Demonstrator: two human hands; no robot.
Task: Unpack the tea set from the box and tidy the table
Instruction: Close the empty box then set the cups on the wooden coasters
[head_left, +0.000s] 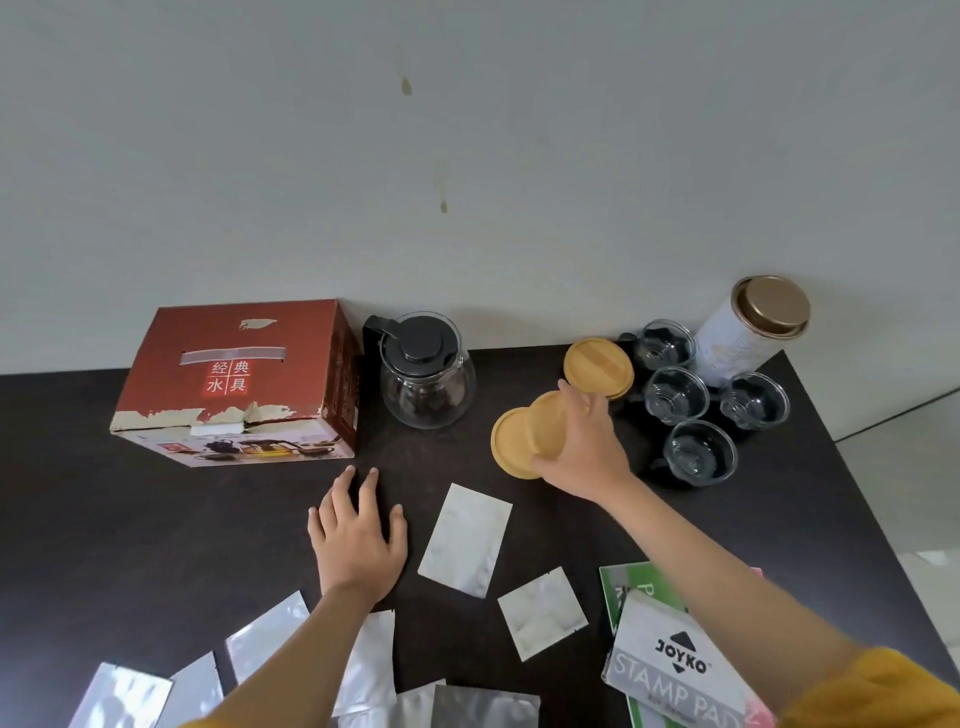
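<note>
Coasters being gathered beside the cups

Right hand (582, 447) curls its fingers over the middle wooden coaster (548, 421), apparently to sort it with its neighbours (511, 447) (598, 368); left hand (358, 540) lies flat and spread on the dark table (156, 545), holding nothing, likely for balance; glass teapot (426, 371) stands just beside the red box (234, 384); four glass cups (675, 392) cluster near the tin (753, 332), away from the foil sachets (465, 540) strewn in front.

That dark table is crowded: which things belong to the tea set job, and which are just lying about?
Tea set job:
red box
glass teapot
four glass cups
wooden coasters, one gripped by the right hand

Lying about:
white tin
foil sachets
stamp pad packet
left hand resting on the table
</note>
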